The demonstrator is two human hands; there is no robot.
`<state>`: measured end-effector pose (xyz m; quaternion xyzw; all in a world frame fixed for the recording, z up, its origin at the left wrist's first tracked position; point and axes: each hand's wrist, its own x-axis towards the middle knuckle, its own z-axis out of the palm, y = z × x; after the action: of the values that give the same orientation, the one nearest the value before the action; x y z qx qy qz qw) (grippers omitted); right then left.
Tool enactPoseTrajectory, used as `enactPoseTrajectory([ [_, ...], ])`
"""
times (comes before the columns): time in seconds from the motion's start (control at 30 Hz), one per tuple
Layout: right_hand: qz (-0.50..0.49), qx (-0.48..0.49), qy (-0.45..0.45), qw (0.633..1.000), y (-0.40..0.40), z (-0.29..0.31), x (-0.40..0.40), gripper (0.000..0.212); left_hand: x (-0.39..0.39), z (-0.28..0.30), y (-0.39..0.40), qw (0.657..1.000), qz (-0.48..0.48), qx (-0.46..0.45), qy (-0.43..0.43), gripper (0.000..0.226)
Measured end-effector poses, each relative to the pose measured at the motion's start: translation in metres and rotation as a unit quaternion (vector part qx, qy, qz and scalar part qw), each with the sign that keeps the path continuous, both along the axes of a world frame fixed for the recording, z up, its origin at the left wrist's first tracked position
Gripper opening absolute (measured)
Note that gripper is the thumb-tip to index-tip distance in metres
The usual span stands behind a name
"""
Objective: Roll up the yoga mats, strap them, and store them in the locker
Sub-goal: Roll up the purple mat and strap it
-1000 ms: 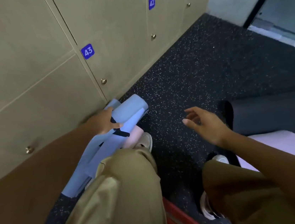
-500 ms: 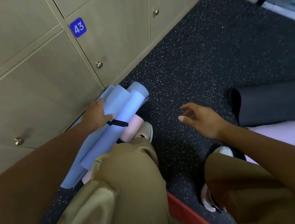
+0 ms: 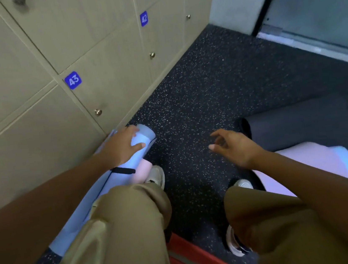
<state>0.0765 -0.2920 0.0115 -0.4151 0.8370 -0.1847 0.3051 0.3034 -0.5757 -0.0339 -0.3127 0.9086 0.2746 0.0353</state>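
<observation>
My left hand (image 3: 122,148) lies over the far end of the blue rolled mat (image 3: 117,174), fingers curled around its top, thumb along the side; the roll rests on the floor (image 3: 197,98) against the foot of the lockers (image 3: 37,131), beside my left knee. A black strap (image 3: 124,171) crosses it just below my hand, and a pink rolled mat (image 3: 143,173) sits tucked beside it, touching my shoe. My right hand (image 3: 236,146) hovers over the floor, fingers loosely spread, holding nothing. To store this well, I judge I should keep the roll tight under my palm, open a door by its knob (image 3: 98,112) with the free hand, then feed the roll in end first. Every locker door in view is shut. A dark mat (image 3: 299,125) and a pale lilac mat (image 3: 308,163) lie to my right, waiting, and my own knees crowd the space.
</observation>
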Motion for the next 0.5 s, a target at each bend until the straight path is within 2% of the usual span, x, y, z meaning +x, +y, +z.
enactPoseTrajectory([
  [0.27, -0.077, 0.033, 0.050, 0.995, 0.096, 0.025, -0.055, 0.050, -0.105, 0.037, 0.078, 0.990, -0.143, 0.009, 0.003, 0.050],
  [0.5, -0.127, 0.080, 0.063, 0.987, 0.153, -0.017, -0.099, 0.045, -0.173, 0.020, 0.138, 0.967, -0.251, -0.005, -0.053, 0.040],
])
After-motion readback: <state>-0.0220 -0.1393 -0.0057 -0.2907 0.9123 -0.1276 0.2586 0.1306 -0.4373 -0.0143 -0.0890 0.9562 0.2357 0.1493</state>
